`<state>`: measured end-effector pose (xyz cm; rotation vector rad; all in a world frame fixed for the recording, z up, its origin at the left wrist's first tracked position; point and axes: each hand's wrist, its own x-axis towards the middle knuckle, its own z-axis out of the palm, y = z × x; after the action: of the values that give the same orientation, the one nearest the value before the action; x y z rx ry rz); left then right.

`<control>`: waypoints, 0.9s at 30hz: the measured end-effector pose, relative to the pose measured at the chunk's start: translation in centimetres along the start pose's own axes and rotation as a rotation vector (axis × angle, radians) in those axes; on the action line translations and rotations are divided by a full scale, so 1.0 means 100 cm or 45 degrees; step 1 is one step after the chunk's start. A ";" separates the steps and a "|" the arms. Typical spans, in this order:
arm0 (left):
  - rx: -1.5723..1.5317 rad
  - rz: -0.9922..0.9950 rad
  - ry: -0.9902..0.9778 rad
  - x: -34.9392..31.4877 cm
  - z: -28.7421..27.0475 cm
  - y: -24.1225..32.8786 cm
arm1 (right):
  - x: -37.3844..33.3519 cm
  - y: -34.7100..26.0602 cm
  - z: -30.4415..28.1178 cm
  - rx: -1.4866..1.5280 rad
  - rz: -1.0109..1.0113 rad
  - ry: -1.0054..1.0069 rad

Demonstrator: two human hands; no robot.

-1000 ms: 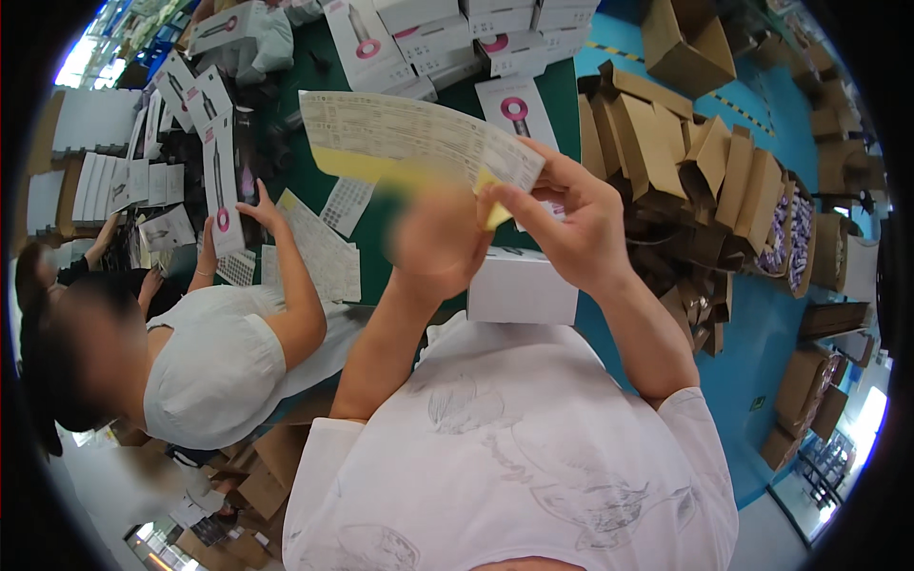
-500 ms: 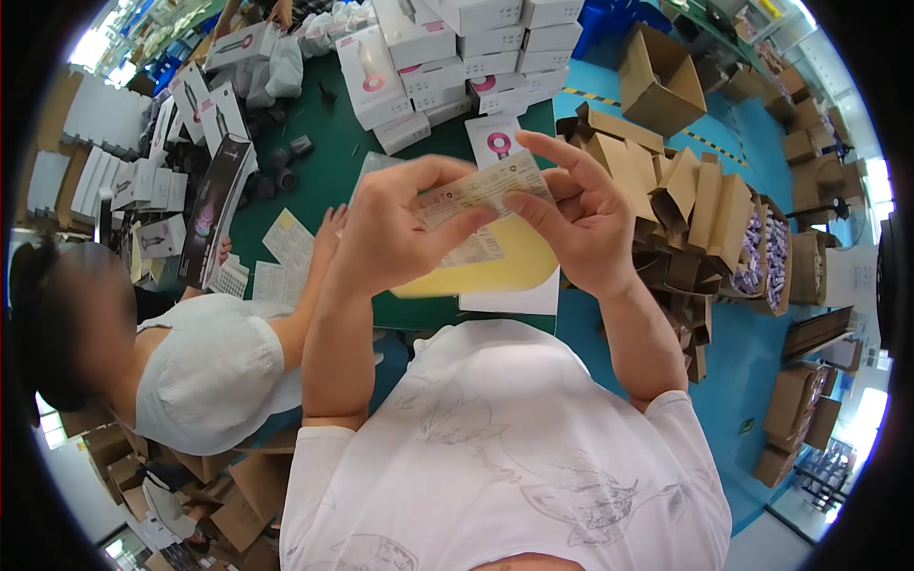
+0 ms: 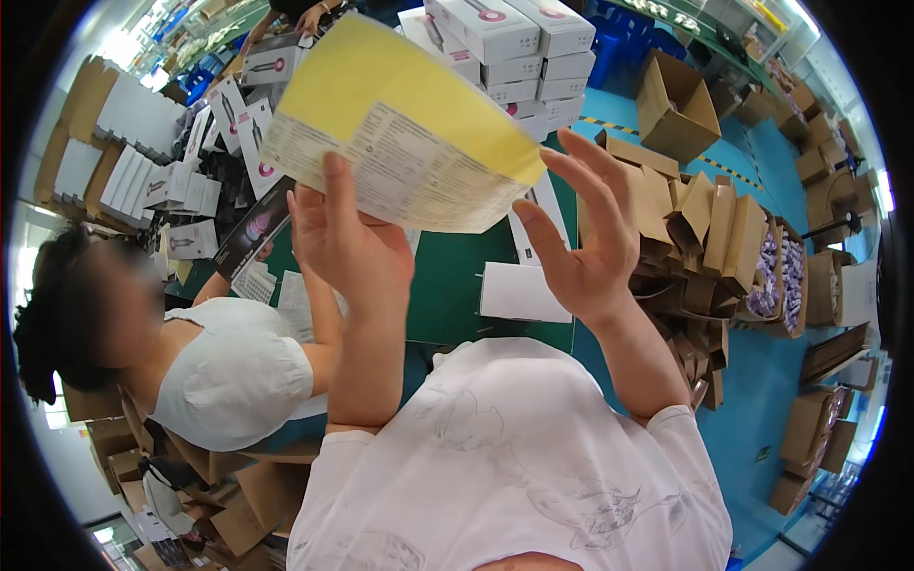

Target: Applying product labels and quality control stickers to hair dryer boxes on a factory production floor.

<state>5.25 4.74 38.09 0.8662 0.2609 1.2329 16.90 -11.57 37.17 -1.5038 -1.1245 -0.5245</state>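
In my left hand (image 3: 357, 243) is a label sheet (image 3: 428, 105), its edge pinched between thumb and fingers. The sheet is yellow over its far part, with pale printed stickers along the near part. It is raised above the green table and tilted. My right hand (image 3: 595, 228) is open at the sheet's right corner, thumb and fingers spread; whether a fingertip touches the corner, I cannot tell. Under my hands a white flat piece (image 3: 524, 292) lies near the table's edge. Part of a white box (image 3: 541, 214) shows beyond it, between the sheet and my right hand.
White product boxes (image 3: 509, 38) are stacked at the far side of the green table (image 3: 447, 305). A person in a pale top (image 3: 233, 381) works at my left, by a long dark box (image 3: 252, 228). Open cardboard cartons (image 3: 676, 209) crowd the right side.
Both hands gripped the sheet's printed strip low over the table. Now my left hand has lifted the sheet up and leftward, yellow part upward, and my right hand's fingers have spread apart.
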 end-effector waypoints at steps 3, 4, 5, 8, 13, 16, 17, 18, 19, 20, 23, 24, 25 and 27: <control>-0.141 -0.046 0.039 -0.029 0.003 -0.016 | 0.005 -0.003 -0.003 -0.298 -0.272 0.016; -0.229 -0.049 0.026 -0.039 0.003 -0.023 | 0.006 -0.004 -0.004 -0.310 -0.309 -0.039; -0.331 -0.180 -0.062 -0.048 0.000 -0.026 | 0.006 -0.006 -0.006 -0.290 -0.330 -0.060; -0.556 -0.193 -0.477 -0.068 -0.008 -0.037 | 0.006 -0.006 0.003 -0.150 -0.192 -0.070; -0.513 -0.273 -0.585 -0.068 -0.024 -0.035 | 0.000 -0.008 -0.002 0.018 -0.203 -0.152; -0.463 -0.317 -0.495 -0.069 -0.025 -0.034 | -0.003 -0.007 -0.001 0.031 -0.232 -0.155; -0.377 -0.338 -0.370 -0.071 -0.024 -0.035 | -0.004 -0.006 0.001 0.036 -0.263 -0.135; -0.376 -0.323 -0.377 -0.070 -0.023 -0.036 | -0.005 -0.005 0.002 0.040 -0.296 -0.113; -0.297 -0.282 -0.363 -0.069 -0.021 -0.037 | -0.005 -0.004 0.003 0.040 -0.295 -0.113; -0.204 -0.262 -0.332 -0.069 -0.020 -0.038 | -0.007 -0.004 0.004 0.030 -0.306 -0.089; -0.208 -0.215 -0.328 -0.070 -0.015 -0.037 | -0.008 -0.002 0.002 -0.005 -0.334 -0.062; -0.199 -0.194 -0.334 -0.070 -0.014 -0.037 | -0.008 -0.001 0.001 -0.018 -0.358 -0.048; -0.196 -0.194 -0.316 -0.070 -0.012 -0.036 | -0.008 0.000 0.001 -0.026 -0.352 -0.061; -0.253 -0.178 -0.219 -0.069 -0.009 -0.036 | -0.006 0.002 0.001 -0.069 -0.446 -0.051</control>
<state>4.86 -1.37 33.13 0.7630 0.0579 1.0287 16.80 -11.64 36.51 -1.3736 -1.4259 -0.7711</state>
